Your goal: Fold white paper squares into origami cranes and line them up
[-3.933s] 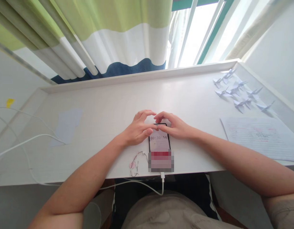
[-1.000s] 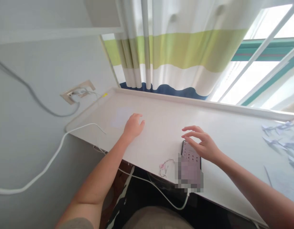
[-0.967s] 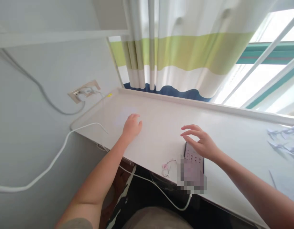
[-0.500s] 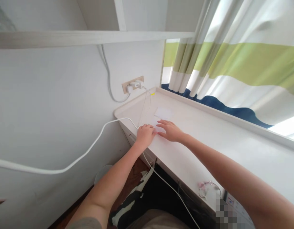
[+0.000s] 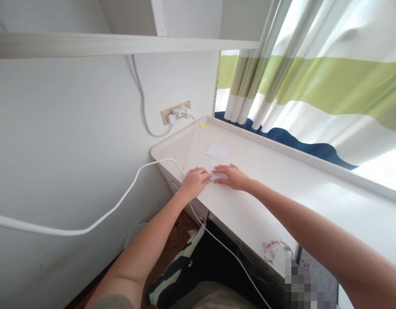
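A small sheet of white paper (image 5: 219,175) lies on the white desk, between my two hands and partly under them. At its left edge my left hand (image 5: 194,184) is closed, thumb and fingers pressed on the paper. From the right my right hand (image 5: 233,177) rests on the same sheet with fingers stretched out and the thumb apart. Just beyond the hands lies a small pile of white paper (image 5: 217,150), touched by neither. My hands cover much of the sheet, so any fold in it is hard to make out.
A white cable (image 5: 120,205) crosses in front of the wall and passes by my left wrist. Plugs sit in a wall socket (image 5: 176,113). A bracelet (image 5: 278,251) and a tablet-like device (image 5: 318,272) lie near the front edge. A raised rim (image 5: 268,143) borders the desk below the curtain (image 5: 329,81).
My right hand has settled lower and flatter over the small sheet, its fingers closer to my left hand. The view has shifted slightly. The paper pile stays in place.
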`<state>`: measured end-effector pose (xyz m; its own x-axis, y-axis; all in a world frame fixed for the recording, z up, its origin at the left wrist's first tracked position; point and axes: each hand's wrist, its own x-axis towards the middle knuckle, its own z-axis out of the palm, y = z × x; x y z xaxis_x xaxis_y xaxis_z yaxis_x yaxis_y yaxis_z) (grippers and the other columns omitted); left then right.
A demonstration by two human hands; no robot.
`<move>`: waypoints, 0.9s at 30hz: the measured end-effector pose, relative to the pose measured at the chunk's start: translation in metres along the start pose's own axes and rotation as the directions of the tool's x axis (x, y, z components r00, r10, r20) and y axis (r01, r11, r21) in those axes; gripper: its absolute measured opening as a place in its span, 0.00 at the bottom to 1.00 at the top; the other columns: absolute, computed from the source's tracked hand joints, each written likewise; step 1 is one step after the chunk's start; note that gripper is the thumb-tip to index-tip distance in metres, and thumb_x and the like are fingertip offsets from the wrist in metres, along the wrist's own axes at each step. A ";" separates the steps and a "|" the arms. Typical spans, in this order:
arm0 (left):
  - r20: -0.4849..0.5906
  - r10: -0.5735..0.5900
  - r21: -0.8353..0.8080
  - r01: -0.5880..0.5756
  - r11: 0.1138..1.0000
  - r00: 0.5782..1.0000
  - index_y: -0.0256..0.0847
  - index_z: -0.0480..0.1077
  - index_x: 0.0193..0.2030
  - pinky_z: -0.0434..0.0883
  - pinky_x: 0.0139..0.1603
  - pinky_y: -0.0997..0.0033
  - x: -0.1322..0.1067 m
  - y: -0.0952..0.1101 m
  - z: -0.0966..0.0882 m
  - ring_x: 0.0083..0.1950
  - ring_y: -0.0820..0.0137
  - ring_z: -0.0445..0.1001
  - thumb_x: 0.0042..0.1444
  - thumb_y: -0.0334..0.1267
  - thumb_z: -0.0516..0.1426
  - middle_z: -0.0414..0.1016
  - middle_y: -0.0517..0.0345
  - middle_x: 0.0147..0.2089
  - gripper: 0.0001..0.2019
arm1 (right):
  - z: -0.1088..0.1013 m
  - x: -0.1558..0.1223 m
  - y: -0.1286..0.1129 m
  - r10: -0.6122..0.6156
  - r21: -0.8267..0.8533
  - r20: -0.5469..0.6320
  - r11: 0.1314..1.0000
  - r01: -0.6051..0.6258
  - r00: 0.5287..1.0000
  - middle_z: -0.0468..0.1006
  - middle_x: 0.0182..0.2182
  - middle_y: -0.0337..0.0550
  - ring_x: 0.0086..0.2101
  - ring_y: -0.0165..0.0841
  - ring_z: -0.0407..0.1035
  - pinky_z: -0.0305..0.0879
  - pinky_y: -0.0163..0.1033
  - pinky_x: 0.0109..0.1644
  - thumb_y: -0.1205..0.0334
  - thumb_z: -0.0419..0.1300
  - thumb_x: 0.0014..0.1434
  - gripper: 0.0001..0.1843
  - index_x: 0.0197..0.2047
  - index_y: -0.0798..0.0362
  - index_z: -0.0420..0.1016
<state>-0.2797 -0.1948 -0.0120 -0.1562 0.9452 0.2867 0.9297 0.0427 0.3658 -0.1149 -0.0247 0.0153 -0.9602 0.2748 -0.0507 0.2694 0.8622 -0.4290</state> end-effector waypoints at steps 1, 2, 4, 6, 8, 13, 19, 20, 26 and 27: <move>-0.001 0.009 0.043 -0.009 0.999 1.000 0.44 0.84 0.51 0.75 0.62 0.51 0.002 -0.002 0.000 0.56 0.57 0.79 0.71 0.34 0.60 0.83 0.49 0.49 0.10 | -0.001 0.000 -0.002 -0.010 -0.006 0.002 1.000 0.010 1.000 0.72 0.73 0.54 0.74 0.51 0.62 0.48 0.73 0.79 0.48 0.64 0.74 0.26 0.70 0.45 0.77; -0.001 0.019 0.077 -0.019 0.997 1.000 0.43 0.83 0.49 0.74 0.61 0.51 0.004 -0.004 0.001 0.55 0.57 0.79 0.72 0.33 0.59 0.84 0.49 0.47 0.10 | -0.002 0.000 -0.003 -0.023 -0.014 0.002 1.000 0.023 1.000 0.71 0.74 0.55 0.75 0.50 0.62 0.47 0.72 0.79 0.48 0.64 0.74 0.27 0.72 0.46 0.75; -0.008 0.038 0.093 -0.037 0.995 0.999 0.42 0.83 0.47 0.75 0.59 0.53 0.009 -0.009 0.001 0.54 0.58 0.79 0.72 0.33 0.58 0.84 0.48 0.47 0.10 | -0.003 0.000 -0.006 -0.039 -0.038 0.003 0.998 0.039 0.999 0.71 0.73 0.56 0.74 0.50 0.63 0.47 0.71 0.80 0.48 0.65 0.73 0.29 0.72 0.48 0.74; -0.007 0.043 0.055 -0.043 0.998 0.999 0.42 0.82 0.47 0.75 0.60 0.55 0.013 -0.012 -0.001 0.56 0.58 0.78 0.73 0.33 0.57 0.84 0.49 0.50 0.10 | -0.002 0.003 -0.006 -0.032 -0.057 0.002 0.998 0.032 0.999 0.72 0.73 0.56 0.74 0.52 0.64 0.49 0.72 0.79 0.49 0.67 0.71 0.28 0.70 0.47 0.77; 0.005 0.016 0.004 -0.016 1.000 1.000 0.42 0.82 0.49 0.75 0.63 0.54 0.016 -0.014 -0.003 0.57 0.58 0.78 0.73 0.35 0.58 0.84 0.48 0.53 0.10 | 0.000 0.009 -0.004 -0.019 -0.042 -0.006 0.999 0.019 1.000 0.73 0.72 0.53 0.73 0.52 0.66 0.54 0.70 0.78 0.50 0.67 0.71 0.23 0.65 0.46 0.82; -0.021 -0.127 -0.061 0.125 0.990 0.992 0.40 0.83 0.51 0.75 0.66 0.49 0.019 -0.018 -0.011 0.61 0.53 0.76 0.72 0.38 0.57 0.84 0.45 0.53 0.12 | 0.004 0.028 0.004 -0.017 0.051 -0.067 0.998 0.021 0.998 0.78 0.68 0.48 0.68 0.49 0.73 0.64 0.59 0.75 0.53 0.66 0.72 0.15 0.58 0.43 0.88; -0.029 -0.101 -0.156 0.095 0.983 0.995 0.42 0.81 0.59 0.73 0.70 0.49 0.016 -0.025 -0.019 0.65 0.54 0.75 0.67 0.40 0.63 0.82 0.47 0.59 0.16 | -0.003 0.034 0.004 -0.087 0.004 -0.110 0.996 0.088 0.990 0.83 0.63 0.51 0.63 0.52 0.78 0.61 0.68 0.75 0.53 0.63 0.74 0.15 0.56 0.44 0.89; -0.034 -0.086 -0.165 0.079 0.983 0.996 0.43 0.81 0.60 0.73 0.71 0.49 0.017 -0.025 -0.020 0.66 0.55 0.75 0.66 0.39 0.64 0.82 0.48 0.59 0.17 | -0.007 0.032 0.004 -0.120 -0.003 -0.139 0.993 0.121 0.983 0.84 0.62 0.51 0.62 0.51 0.78 0.62 0.68 0.75 0.54 0.62 0.75 0.15 0.56 0.44 0.89; -0.222 -0.064 -0.321 -0.011 0.947 0.973 0.42 0.82 0.49 0.77 0.63 0.52 0.043 -0.003 -0.023 0.56 0.58 0.82 0.72 0.38 0.58 0.86 0.48 0.52 0.10 | -0.048 -0.001 0.006 -0.274 -0.130 -0.290 0.961 0.246 0.917 0.87 0.57 0.52 0.57 0.48 0.81 0.63 0.66 0.73 0.54 0.58 0.77 0.18 0.62 0.47 0.83; -0.254 -0.077 -0.381 -0.027 0.924 0.964 0.42 0.82 0.49 0.78 0.60 0.54 0.051 0.005 -0.024 0.53 0.59 0.82 0.72 0.40 0.58 0.87 0.48 0.51 0.11 | -0.058 -0.011 0.008 -0.275 -0.150 -0.321 0.960 0.238 0.906 0.87 0.56 0.52 0.57 0.49 0.80 0.64 0.66 0.73 0.52 0.59 0.77 0.19 0.64 0.47 0.82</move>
<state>-0.2904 -0.1543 0.0253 -0.3068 0.8257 0.4734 0.7364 -0.1091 0.6676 -0.0978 0.0034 0.0648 -0.9203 0.1486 0.3619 0.0410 0.9566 -0.2886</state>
